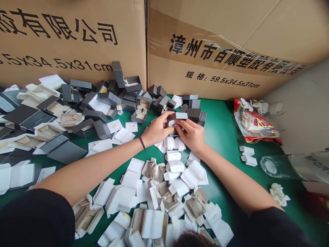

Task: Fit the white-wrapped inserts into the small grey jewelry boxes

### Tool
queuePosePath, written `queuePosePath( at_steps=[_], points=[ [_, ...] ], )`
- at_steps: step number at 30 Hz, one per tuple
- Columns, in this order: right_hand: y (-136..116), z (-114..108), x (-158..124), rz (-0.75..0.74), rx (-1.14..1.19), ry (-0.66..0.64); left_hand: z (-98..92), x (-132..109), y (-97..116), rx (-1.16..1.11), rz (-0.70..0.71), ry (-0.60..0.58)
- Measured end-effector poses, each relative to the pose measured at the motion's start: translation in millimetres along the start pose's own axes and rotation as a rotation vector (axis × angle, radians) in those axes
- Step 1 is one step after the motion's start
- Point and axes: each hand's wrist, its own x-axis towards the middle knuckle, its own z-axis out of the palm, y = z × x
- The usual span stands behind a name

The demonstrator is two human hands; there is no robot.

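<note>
A small dark grey box (181,115) is held up at the middle of the green table, its lid tipped up. My left hand (157,129) grips its left side, thumb at the front and fingers behind. My right hand (192,134) is closed at the box's right side, its fingertips at the opening beside a white piece (172,122). Those fingertips hide most of the inside. Just below my hands lie folded white card inserts (173,156). More dark boxes (194,114) stand right behind my right hand.
Dark boxes (102,99), some open, pile up at the left and back. White and brown card inserts (153,223) cover the front. Two large cartons (102,55) wall off the back. At the right are a red snack bag (257,125), a clear cup (277,167) and crumpled tissue (279,194).
</note>
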Motion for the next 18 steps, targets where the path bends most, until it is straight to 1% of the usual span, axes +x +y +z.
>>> queuePosePath(
  at_steps=[4,9,13,16,18],
  points=[
    [0.6,-0.1,1.0,0.013,0.05,-0.042,0.8,-0.3,4.1,-0.089,-0.076,0.018],
    [1.5,-1.5,3.2,0.028,0.164,-0.126,1.8,-1.3,5.5,-0.103,-0.096,0.048],
    [0.9,-2.9,3.6,-0.01,0.229,-0.104,2.5,-2.1,5.6,-0.091,-0.059,0.085],
    [-0.6,-4.0,3.8,-0.033,0.254,-0.076,3.0,-1.6,4.6,-0.121,-0.025,0.107],
    [-1.4,-4.3,4.3,-0.059,0.266,-0.085,2.9,-0.3,2.9,-0.157,0.014,0.145]
  ],
)
